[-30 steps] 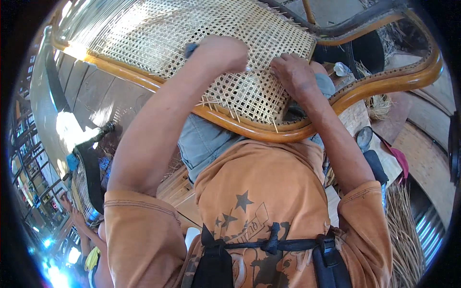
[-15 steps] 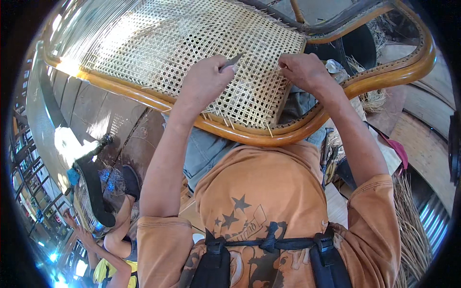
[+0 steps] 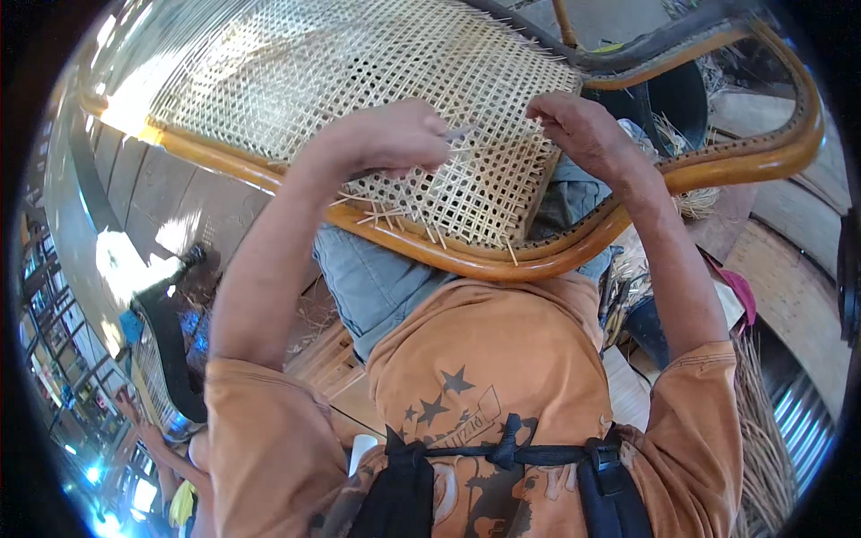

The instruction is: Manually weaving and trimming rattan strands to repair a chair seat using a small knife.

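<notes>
Wooden plank floor (image 3: 148,193) runs down the left side of the frame, with a hard patch of sunlight (image 3: 126,264) glaring off it at middle left. More bare boards (image 3: 794,296) on the right edge, and loose dry straw (image 3: 771,439) piled at lower right. Looks open-air and bright overall.

Worn on the head, left of a side-by-side pair, looking steeply down the orange-shirted chest (image 3: 502,359). Wide fisheye, upright, unmirrored, with a black rim and bent edges. Close over the pale woven cane panel (image 3: 359,81) in its curved orange-brown wooden frame (image 3: 538,264). Forearms entering from below. Only one view supplied, so no overlap to tell.
</notes>
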`<state>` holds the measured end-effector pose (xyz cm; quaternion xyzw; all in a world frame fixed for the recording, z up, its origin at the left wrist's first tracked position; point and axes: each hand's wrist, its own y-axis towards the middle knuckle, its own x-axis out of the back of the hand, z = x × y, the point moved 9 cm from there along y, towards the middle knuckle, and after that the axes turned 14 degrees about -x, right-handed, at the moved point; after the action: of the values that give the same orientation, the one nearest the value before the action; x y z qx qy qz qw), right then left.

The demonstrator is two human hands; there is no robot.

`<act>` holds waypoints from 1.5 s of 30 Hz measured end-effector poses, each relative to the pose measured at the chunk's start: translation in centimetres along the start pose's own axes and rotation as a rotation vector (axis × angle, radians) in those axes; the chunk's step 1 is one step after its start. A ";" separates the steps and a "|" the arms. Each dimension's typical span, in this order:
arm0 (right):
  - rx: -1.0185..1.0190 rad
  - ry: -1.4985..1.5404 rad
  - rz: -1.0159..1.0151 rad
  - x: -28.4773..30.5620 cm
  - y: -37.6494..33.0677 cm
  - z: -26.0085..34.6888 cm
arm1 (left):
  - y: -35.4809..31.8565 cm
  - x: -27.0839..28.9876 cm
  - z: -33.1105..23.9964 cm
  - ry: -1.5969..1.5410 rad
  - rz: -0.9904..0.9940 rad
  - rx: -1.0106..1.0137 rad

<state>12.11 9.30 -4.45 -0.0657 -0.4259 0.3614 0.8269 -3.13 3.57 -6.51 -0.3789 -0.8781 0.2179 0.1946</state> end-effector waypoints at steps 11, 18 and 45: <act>0.066 -0.526 0.149 -3.3 2.2 -1.4 | -6.9 0.4 0.9 0.070 -0.036 -0.075; -0.042 -0.747 0.269 -4.3 3.1 -2.5 | -11.0 1.5 3.3 0.101 -0.154 -0.011; -0.356 0.147 0.219 -1.6 -1.5 -1.1 | -0.4 0.8 -3.0 0.577 -0.281 -0.098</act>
<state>13.14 7.42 -5.54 -0.2825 -0.4120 0.3626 0.7868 -2.38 4.67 -3.71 -0.3089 -0.8400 0.0301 0.4451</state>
